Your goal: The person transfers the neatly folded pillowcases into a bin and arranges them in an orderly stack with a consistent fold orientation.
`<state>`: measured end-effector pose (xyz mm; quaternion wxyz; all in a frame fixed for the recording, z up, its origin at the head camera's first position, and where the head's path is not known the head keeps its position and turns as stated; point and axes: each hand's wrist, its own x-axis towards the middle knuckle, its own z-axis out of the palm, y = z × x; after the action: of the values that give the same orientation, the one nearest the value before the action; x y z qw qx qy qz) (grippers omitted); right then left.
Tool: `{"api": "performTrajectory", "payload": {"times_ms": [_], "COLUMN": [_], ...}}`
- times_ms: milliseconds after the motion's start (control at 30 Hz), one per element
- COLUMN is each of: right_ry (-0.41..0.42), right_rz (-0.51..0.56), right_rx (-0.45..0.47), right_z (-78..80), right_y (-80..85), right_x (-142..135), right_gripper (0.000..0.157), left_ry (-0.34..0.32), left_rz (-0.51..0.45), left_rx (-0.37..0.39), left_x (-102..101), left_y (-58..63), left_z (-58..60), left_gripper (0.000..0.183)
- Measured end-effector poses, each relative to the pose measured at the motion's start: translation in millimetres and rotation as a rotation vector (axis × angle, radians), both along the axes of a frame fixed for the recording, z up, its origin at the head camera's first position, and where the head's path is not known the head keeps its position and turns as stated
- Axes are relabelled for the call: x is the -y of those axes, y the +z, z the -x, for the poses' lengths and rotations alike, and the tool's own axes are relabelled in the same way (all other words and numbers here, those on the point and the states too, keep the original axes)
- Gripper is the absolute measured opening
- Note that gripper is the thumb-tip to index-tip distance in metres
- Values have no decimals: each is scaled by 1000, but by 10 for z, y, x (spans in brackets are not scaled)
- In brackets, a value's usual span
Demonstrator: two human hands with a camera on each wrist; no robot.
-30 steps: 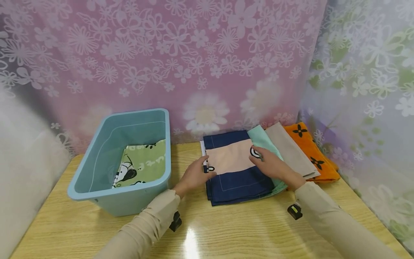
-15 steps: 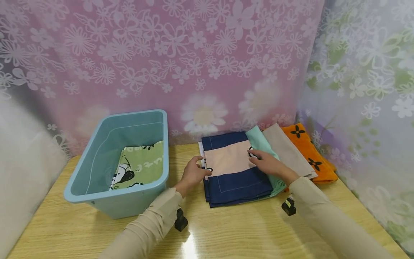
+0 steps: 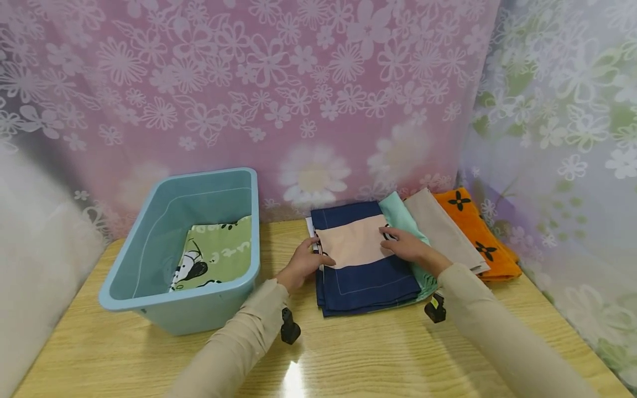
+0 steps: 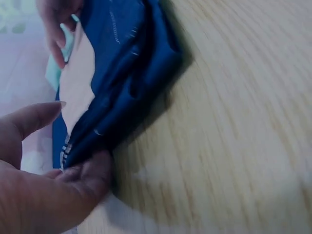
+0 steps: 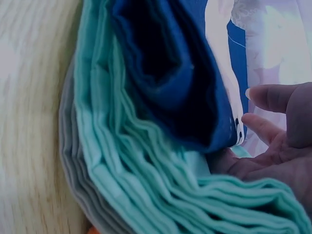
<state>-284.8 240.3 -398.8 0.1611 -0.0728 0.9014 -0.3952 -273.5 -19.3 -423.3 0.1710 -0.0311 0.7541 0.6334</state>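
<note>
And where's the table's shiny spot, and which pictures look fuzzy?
Head view: white glare on the wooden table, bottom edge, otherwise fairly sharp; left wrist view: bluish, the left hand soft; right wrist view: soft too, the curtain washed out behind the right hand.

The left hand [image 3: 302, 265] is blurred in its wrist view, and how its fingertips meet the folded navy-and-peach cloth [image 3: 354, 242] is hard to judge. Some fingertips of the right hand [image 3: 412, 247] are hidden behind that cloth, which (lying on top) covers much of a folded mint-green cloth [image 3: 401, 215]. Both beige sleeves [image 3: 244, 331] leave the head view's bottom edge.
</note>
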Motion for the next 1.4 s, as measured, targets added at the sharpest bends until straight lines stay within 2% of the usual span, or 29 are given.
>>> {"api": "performTrajectory", "payload": {"times_ms": [133, 300, 467, 700, 900, 1100, 1400], "right_ry": [-7, 0, -13, -14, -30, -56, -54], "right_rz": [28, 154, 228, 265, 265, 216, 55], "right_rx": [19, 73, 110, 118, 117, 89, -59], "right_z": [39, 93, 101, 125, 110, 97, 56], "right_y": [-22, -101, -145, -148, -161, -123, 28], "right_x": [-14, -27, -67, -101, -77, -14, 64], "right_gripper": [53, 52, 54, 56, 55, 56, 56], "left_ry": [0, -19, -49, -50, -39, -22, -24], "left_rz": [53, 95, 112, 49, 57, 89, 139], "left_rx": [-82, -126, -100, -40, -45, -87, -177], "left_x": [-46, -67, -91, -85, -96, -96, -95], "left_y": [-49, -114, -140, -80, -67, -55, 78], "left_z": [37, 70, 98, 120, 88, 93, 62], "left_gripper": [75, 64, 52, 51, 53, 55, 59]}}
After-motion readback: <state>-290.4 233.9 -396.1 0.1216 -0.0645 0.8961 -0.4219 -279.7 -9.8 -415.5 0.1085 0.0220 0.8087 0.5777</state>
